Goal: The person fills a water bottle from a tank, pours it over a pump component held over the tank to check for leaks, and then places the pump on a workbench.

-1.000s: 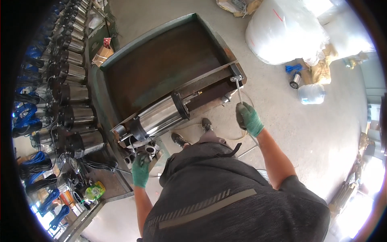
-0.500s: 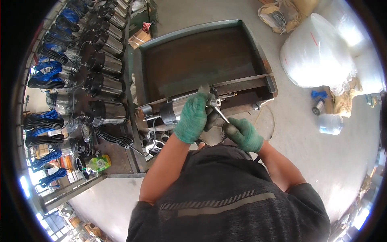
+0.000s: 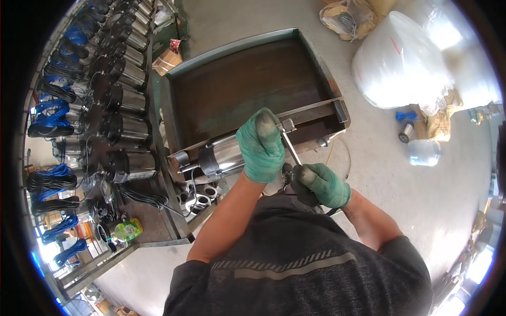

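Observation:
A shiny steel cylindrical pump (image 3: 227,156) with a dark end cap lies along the front rail of a metal trough (image 3: 247,79). My left hand (image 3: 261,147), in a green glove, is closed over the pump's right end, thumb up; its fingers are hidden underneath. Beside its thumb is the head of a silver wrench (image 3: 292,149), whose shaft slants down toward me. My right hand (image 3: 324,185), gloved the same way with dark fingertips, is wrapped round the lower end of the wrench.
Rows of similar steel pumps (image 3: 132,164) with coiled blue and black cables (image 3: 52,179) fill the rack at left. A green-labelled bottle (image 3: 128,229) stands on its near corner. Large plastic-wrapped bundles (image 3: 398,63) and an open sack (image 3: 348,21) lie on the floor at right.
My left hand has turned, so its thumb now points up, covering more of the pump's end. My right hand and the wrench handle have shifted slightly toward me. The whole view has moved slightly.

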`<action>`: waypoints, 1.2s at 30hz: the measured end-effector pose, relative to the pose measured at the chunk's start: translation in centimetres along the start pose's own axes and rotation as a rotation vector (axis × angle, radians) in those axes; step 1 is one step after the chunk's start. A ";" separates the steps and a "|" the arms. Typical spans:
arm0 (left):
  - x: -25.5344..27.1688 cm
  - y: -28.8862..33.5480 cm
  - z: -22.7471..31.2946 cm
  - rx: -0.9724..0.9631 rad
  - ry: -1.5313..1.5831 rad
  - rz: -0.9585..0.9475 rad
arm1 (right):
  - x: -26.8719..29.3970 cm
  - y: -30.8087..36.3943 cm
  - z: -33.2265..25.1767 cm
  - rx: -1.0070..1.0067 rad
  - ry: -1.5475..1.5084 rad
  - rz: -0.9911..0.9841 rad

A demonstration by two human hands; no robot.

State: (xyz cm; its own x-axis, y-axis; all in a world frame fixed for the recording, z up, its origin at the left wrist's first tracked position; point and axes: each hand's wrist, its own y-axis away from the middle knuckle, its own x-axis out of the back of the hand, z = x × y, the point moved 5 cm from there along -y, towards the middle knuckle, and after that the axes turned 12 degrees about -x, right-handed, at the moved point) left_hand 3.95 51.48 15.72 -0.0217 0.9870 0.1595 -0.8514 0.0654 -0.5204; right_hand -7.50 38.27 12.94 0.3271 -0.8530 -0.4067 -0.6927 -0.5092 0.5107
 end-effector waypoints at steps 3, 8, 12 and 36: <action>-1.5 0.2 -0.3 0.381 0.241 -0.004 | 1.4 -0.4 0.2 -0.010 0.057 0.103; -1.2 2.2 -1.2 0.815 0.628 -0.165 | 3.1 -0.8 -0.2 -0.008 0.354 0.297; 0.6 2.9 -2.2 0.619 0.512 -0.102 | 2.4 -2.4 -0.4 0.029 0.602 0.373; 30.0 16.8 -21.7 1.151 0.310 0.628 | 2.5 -15.9 -0.5 0.538 1.144 0.826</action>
State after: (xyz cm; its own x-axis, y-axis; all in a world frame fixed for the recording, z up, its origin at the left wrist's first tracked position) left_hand 0.39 85.39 -6.44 -0.5794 0.8065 -0.1181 -0.6973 -0.4154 0.5842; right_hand 4.66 44.16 4.20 -0.1262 -0.6262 0.7694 -0.9899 0.0292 -0.1386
